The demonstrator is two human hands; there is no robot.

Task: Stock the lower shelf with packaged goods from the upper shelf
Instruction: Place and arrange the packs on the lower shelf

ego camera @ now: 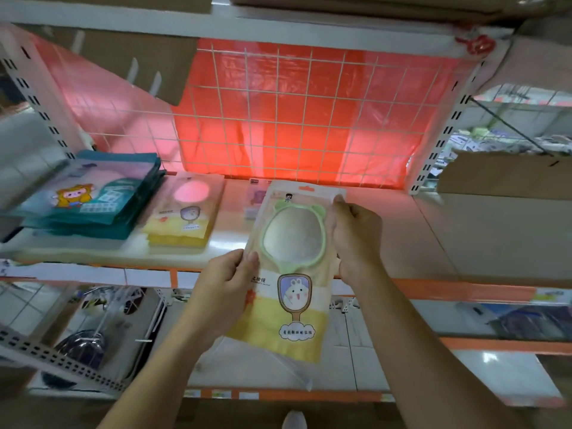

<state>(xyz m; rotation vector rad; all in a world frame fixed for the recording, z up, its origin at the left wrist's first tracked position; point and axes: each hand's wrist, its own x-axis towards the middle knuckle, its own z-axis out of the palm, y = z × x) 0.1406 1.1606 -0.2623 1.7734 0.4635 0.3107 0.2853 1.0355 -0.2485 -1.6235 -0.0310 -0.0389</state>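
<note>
A packaged green hand mirror (pixel 294 261) in a clear bag with a yellow card hangs in front of the shelf (pixel 402 243), its top over the shelf board. My left hand (pixel 230 274) pinches its left edge near the middle. My right hand (pixel 353 233) grips its upper right edge. A small stack of the same mirror packs (pixel 185 209) lies on the shelf to the left. Another small pack (pixel 255 199) lies behind the held one, partly hidden.
A stack of teal packages (pixel 93 199) with a cartoon animal sits at the shelf's left. A red sheet behind a white wire grid (pixel 294 119) backs the shelf. Cardboard boxes (pixel 501 212) stand at the right. A lower shelf (pixel 340 366) holds bagged goods at the left.
</note>
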